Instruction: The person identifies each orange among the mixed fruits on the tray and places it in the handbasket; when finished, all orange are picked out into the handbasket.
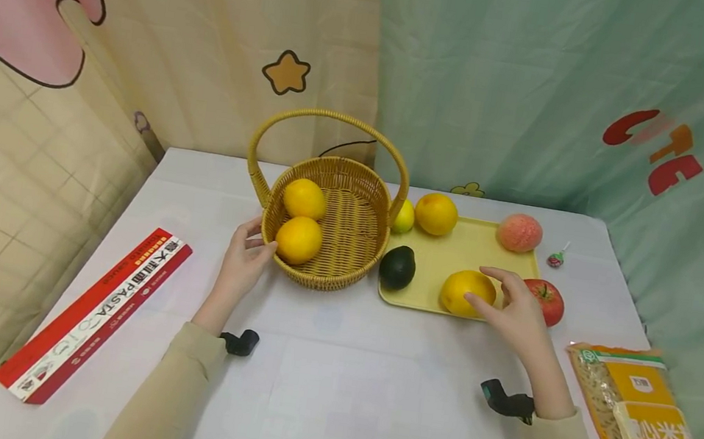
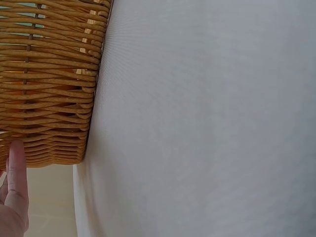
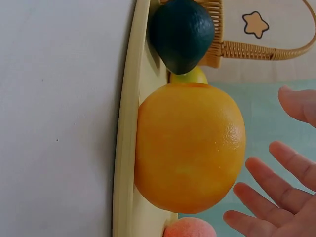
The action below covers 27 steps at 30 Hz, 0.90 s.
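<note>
A wicker basket [image 1: 349,238] with a tall handle holds two yellow-orange oranges [image 1: 305,200] against its left side. My left hand [image 1: 244,257] touches the basket's outer left wall, thumb at the rim; one straight finger [image 2: 18,170] lies along the weave in the left wrist view. On the yellow tray [image 1: 446,262], another orange [image 1: 461,293] sits near the front edge. Around it my right hand [image 1: 516,312] spreads its thumb and fingers; in the right wrist view a gap shows between the fingers [image 3: 269,177] and this orange.
An avocado [image 1: 397,267], a yellow-green fruit [image 1: 404,217], another orange [image 1: 436,213] and a pink peach [image 1: 520,233] are about the tray. Right of it are a red fruit [image 1: 548,302], a lollipop [image 1: 556,259] and a noodle bag [image 1: 657,438]. A pasta box [image 1: 95,315] lies left.
</note>
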Tool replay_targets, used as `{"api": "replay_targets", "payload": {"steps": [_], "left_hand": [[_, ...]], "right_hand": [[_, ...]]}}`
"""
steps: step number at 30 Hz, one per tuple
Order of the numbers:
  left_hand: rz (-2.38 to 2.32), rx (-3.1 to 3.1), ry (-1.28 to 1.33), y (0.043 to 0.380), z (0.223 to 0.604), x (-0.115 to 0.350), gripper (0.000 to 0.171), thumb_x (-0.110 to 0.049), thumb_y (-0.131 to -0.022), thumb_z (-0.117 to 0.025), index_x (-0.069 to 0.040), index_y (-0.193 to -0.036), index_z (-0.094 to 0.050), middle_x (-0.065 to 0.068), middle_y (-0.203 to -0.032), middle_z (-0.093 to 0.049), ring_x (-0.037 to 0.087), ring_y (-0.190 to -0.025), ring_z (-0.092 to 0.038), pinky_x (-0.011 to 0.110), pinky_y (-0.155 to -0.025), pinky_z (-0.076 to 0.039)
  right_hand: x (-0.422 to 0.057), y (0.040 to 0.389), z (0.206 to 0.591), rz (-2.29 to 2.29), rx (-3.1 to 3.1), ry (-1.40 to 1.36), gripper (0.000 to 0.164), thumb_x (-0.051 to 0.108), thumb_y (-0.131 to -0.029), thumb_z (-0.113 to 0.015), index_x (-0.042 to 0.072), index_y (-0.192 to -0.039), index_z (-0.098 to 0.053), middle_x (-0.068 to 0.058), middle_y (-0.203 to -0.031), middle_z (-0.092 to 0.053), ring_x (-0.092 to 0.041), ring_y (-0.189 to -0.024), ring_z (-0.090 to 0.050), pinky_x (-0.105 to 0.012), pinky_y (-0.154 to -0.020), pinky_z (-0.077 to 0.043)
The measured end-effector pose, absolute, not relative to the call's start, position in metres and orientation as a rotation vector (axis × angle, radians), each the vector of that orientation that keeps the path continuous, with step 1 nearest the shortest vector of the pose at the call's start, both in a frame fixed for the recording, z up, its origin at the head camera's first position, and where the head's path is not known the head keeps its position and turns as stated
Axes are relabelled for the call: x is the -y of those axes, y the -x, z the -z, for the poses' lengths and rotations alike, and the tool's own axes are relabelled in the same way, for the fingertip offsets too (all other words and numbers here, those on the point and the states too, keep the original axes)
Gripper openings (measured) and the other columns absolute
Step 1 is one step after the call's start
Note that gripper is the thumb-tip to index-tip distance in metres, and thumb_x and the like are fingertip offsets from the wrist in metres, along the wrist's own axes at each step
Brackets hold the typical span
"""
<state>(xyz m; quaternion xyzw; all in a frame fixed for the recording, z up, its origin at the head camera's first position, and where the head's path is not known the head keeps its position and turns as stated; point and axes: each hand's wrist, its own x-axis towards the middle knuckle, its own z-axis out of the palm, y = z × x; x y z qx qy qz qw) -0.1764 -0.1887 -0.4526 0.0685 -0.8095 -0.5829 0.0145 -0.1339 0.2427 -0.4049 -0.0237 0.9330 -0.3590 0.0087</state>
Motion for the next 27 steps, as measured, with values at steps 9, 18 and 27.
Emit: {"api": "replay_targets", "payload": {"steps": [9,18,27], "left_hand": [[1.819,2.506,-0.207,0.176,0.452,0.188,0.062,-0.016,-0.098,-0.058,-0.009,-0.153,-0.029,0.015,-0.147,-0.039,0.03,-0.125,-0.047,0.044,-0.103,-0.046],[1.82,2.502,-0.204,0.175,0.451,0.188,0.062,-0.016,-0.098,-0.058,-0.009,-0.152,-0.029,0.016,-0.147,-0.039,0.031,-0.125,-0.047,0.045,-0.104,-0.046],[1.812,2.514,-0.215,0.175,0.45,0.187,0.062,-0.016,-0.098,-0.057,-0.009,-0.153,-0.028,0.015,-0.148,-0.039,0.031,-0.125,-0.046,0.045,-0.103,-0.046]], "right_hand": [[-0.249,0.142,0.415,1.059,-2.824,0.108,0.072,0.037,-0.088,-0.073,0.004,-0.144,-0.042,-0.022,-0.149,-0.039,-0.043,-0.137,-0.034,-0.064,-0.111,-0.031],[-0.25,0.153,0.432,0.98,-2.801,0.146,0.09,0.033,-0.08,-0.081,0.004,-0.151,-0.032,-0.024,-0.155,-0.03,-0.045,-0.139,-0.03,-0.066,-0.112,-0.028],[-0.251,0.155,0.442,0.988,-2.817,0.171,0.093,0.028,-0.077,-0.084,0.005,-0.15,-0.031,-0.024,-0.151,-0.033,-0.044,-0.135,-0.034,-0.065,-0.111,-0.031]]}}
